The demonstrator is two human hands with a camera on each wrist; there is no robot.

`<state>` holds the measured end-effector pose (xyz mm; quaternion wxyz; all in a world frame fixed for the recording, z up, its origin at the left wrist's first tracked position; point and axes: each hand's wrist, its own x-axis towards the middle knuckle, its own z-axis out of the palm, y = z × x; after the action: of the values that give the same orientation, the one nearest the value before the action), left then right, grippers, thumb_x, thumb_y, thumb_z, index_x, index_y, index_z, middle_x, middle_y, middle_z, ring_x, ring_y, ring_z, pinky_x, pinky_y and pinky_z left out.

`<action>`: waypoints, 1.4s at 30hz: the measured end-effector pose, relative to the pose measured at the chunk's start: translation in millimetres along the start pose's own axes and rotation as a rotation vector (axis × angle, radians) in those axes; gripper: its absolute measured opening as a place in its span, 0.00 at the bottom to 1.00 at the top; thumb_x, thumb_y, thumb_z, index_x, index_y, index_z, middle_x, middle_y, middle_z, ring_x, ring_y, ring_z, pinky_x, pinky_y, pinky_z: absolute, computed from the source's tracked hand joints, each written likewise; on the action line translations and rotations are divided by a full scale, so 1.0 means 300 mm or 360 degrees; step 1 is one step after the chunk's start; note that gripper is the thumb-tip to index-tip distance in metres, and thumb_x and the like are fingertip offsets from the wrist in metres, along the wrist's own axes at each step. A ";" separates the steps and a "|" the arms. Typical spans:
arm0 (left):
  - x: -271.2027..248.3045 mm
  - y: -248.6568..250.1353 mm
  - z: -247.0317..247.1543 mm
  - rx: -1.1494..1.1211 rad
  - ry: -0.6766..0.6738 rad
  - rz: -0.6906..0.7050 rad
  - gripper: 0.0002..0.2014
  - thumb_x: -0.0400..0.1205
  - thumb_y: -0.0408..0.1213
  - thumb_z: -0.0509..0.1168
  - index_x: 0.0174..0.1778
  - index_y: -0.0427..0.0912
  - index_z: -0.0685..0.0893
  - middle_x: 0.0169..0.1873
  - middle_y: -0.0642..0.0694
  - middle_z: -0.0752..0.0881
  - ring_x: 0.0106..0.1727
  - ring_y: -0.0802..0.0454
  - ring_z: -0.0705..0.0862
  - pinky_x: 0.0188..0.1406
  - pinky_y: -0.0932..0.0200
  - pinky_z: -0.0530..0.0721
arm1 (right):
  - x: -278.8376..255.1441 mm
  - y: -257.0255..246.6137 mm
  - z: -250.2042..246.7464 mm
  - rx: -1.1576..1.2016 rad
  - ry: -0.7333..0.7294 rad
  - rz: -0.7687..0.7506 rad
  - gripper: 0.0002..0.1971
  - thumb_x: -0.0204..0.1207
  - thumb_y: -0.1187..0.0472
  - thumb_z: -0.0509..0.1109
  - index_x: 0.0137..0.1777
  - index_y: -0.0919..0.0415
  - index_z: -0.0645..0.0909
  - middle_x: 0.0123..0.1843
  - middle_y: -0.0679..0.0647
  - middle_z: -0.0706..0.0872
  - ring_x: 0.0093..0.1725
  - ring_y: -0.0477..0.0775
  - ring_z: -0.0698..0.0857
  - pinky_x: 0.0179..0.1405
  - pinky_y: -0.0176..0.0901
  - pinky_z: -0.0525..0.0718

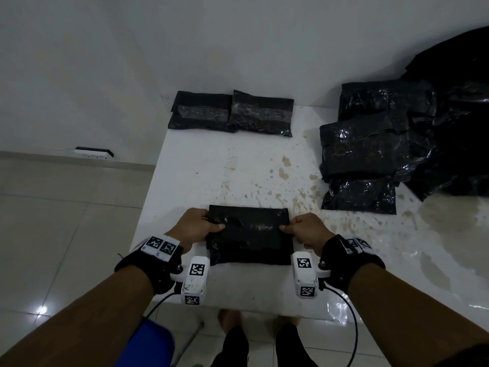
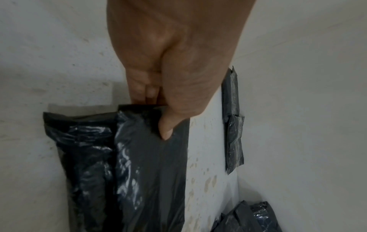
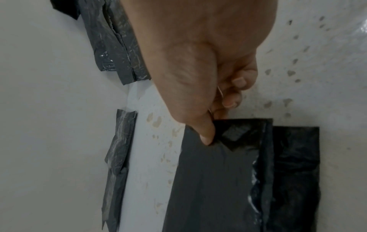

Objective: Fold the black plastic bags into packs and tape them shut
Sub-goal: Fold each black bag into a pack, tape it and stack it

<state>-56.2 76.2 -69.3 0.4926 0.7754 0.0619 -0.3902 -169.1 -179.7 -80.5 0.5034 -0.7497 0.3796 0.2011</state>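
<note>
Black plastic bag [image 1: 248,234] at near edge of stained desk [image 1: 238,170], pinched at its ends by left hand [image 1: 194,226] and right hand [image 1: 308,229]. Thumbs on top, seen only from wrist views; head view alone shows taped packs [image 1: 231,112] far back.

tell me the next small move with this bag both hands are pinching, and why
Probably bring the pinched flap down toward the near edge and press it flat. The left hand and right hand each pinch an end of the bag's upper layer, the lower part lies uncovered on the table, and no tape shows on it, unlike the two packs at the back.
</note>
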 end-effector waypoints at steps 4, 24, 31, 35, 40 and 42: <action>0.035 0.006 -0.007 0.0156 0.0235 -0.0039 0.22 0.72 0.51 0.78 0.24 0.39 0.82 0.28 0.37 0.86 0.37 0.40 0.88 0.45 0.49 0.87 | 0.008 -0.022 -0.014 -0.0024 0.0181 -0.0068 0.25 0.76 0.46 0.75 0.27 0.63 0.74 0.27 0.59 0.80 0.23 0.51 0.76 0.21 0.35 0.68; 0.092 -0.023 0.016 -0.0094 0.0549 0.0080 0.06 0.75 0.41 0.77 0.37 0.43 0.90 0.40 0.43 0.91 0.49 0.43 0.89 0.58 0.39 0.87 | 0.138 -0.052 0.011 -0.0141 0.0417 -0.0288 0.16 0.81 0.60 0.69 0.37 0.74 0.84 0.43 0.68 0.87 0.46 0.66 0.84 0.48 0.53 0.81; 0.046 0.002 -0.002 -0.0114 0.0271 0.0031 0.22 0.69 0.29 0.82 0.55 0.34 0.80 0.50 0.35 0.89 0.49 0.42 0.89 0.46 0.50 0.90 | 0.065 -0.062 0.000 -0.0030 0.0130 -0.0143 0.25 0.66 0.45 0.84 0.53 0.58 0.76 0.47 0.51 0.82 0.44 0.52 0.81 0.33 0.40 0.73; 0.023 0.003 -0.016 0.0061 0.0128 0.0070 0.25 0.68 0.25 0.81 0.57 0.35 0.77 0.49 0.34 0.89 0.50 0.41 0.89 0.42 0.53 0.89 | 0.027 -0.036 0.004 -0.0163 -0.0013 -0.0222 0.38 0.62 0.51 0.87 0.66 0.58 0.69 0.60 0.55 0.81 0.59 0.57 0.83 0.55 0.52 0.85; 0.014 -0.025 -0.028 0.0531 0.0260 0.0147 0.22 0.66 0.35 0.84 0.50 0.40 0.81 0.42 0.42 0.90 0.47 0.44 0.88 0.50 0.49 0.86 | -0.002 -0.006 0.012 -0.0386 0.0059 -0.0248 0.29 0.67 0.57 0.84 0.59 0.62 0.70 0.57 0.61 0.83 0.56 0.61 0.83 0.55 0.56 0.84; 0.006 -0.032 -0.028 0.0622 0.0292 0.0146 0.23 0.65 0.40 0.84 0.49 0.41 0.82 0.40 0.46 0.89 0.48 0.48 0.88 0.50 0.53 0.84 | -0.010 -0.002 0.011 -0.0465 0.0093 -0.0238 0.27 0.68 0.56 0.82 0.59 0.62 0.71 0.56 0.61 0.83 0.54 0.59 0.82 0.53 0.53 0.82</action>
<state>-54.9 87.4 -75.6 0.3424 0.8904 -0.0057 -0.2997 -170.1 -175.4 -79.4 0.3912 -0.8467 0.3039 0.1942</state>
